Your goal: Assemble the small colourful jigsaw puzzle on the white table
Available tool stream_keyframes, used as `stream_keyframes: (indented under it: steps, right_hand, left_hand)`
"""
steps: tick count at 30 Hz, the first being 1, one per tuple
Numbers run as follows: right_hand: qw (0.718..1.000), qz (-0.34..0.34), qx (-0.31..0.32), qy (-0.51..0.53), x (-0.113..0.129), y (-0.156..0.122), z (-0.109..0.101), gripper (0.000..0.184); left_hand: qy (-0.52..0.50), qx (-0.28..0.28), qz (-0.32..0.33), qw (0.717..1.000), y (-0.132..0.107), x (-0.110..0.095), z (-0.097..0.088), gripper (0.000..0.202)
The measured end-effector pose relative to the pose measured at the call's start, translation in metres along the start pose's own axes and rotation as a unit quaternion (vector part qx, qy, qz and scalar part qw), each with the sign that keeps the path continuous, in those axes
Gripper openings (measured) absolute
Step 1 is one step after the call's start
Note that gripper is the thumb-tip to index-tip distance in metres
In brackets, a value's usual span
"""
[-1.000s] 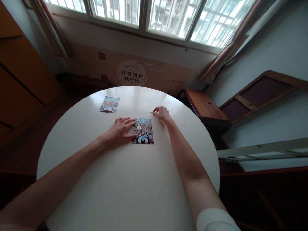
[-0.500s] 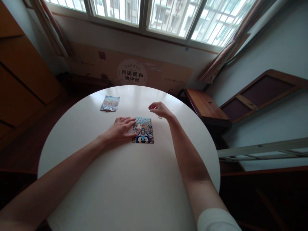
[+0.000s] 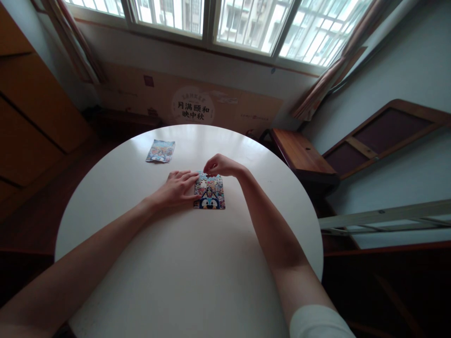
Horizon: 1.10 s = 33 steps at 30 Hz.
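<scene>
A small colourful jigsaw puzzle (image 3: 213, 192) with a blue cartoon dog at its near edge lies flat on the white round table (image 3: 169, 263). In its upper left part a pale, piece-shaped gap shows. My left hand (image 3: 179, 188) rests flat with fingers spread, its fingertips and thumb on the puzzle's left edge. Over the puzzle's far edge, my right hand (image 3: 221, 165) is closed in a pinch on a small puzzle piece, mostly hidden by the fingers. That hand also covers part of the far edge.
A crumpled picture packet (image 3: 160, 151) lies farther back, left of the puzzle. Beyond the table stand a wooden bench (image 3: 299, 150) on the right and a printed cardboard panel (image 3: 229, 103) under the window.
My right hand has moved left and slightly down, from beside the puzzle to over its far edge. A loose piece formerly under my right wrist no longer shows. My left hand stays put.
</scene>
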State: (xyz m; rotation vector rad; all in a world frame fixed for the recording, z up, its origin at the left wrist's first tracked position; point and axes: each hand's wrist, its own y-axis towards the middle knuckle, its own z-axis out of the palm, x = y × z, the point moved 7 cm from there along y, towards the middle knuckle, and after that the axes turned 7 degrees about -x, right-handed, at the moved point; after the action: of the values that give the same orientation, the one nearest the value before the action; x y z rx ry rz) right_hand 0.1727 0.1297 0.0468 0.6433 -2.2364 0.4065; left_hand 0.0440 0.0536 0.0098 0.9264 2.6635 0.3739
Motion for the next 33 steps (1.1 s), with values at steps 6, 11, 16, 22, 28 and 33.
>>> stream_keyframes:
  steps: [6, 11, 16, 22, 28, 33]
  right_hand:
    - [1.000, 0.003, 0.015, 0.006, -0.004, 0.002, 0.006, 0.013]
    - [0.999, -0.005, 0.009, -0.041, -0.002, 0.003, 0.005, 0.010]
    - [0.996, 0.052, 0.047, 0.057, -0.007, -0.001, 0.015, 0.009]
    - [0.988, 0.071, 0.085, 0.105, -0.007, -0.002, 0.027, 0.010]
    - [0.992, 0.059, 0.092, 0.058, -0.005, -0.002, 0.030, 0.008]
    - [0.996, 0.015, 0.078, -0.038, 0.002, -0.002, 0.026, 0.012]
  left_hand:
    - [0.005, 0.000, 0.005, 1.000, 0.001, 0.000, 0.001, 0.069]
    - [0.000, 0.000, 0.002, 1.000, 0.000, -0.001, 0.000, 0.068]
    - [-0.003, -0.001, 0.006, 1.000, 0.001, -0.002, -0.001, 0.069]
    - [0.000, 0.001, -0.001, 1.000, 0.001, 0.000, 0.000, 0.070]
    - [-0.002, -0.002, 0.000, 1.000, 0.001, -0.001, -0.001, 0.069]
    - [-0.003, 0.000, -0.004, 1.000, 0.001, 0.000, 0.000, 0.069]
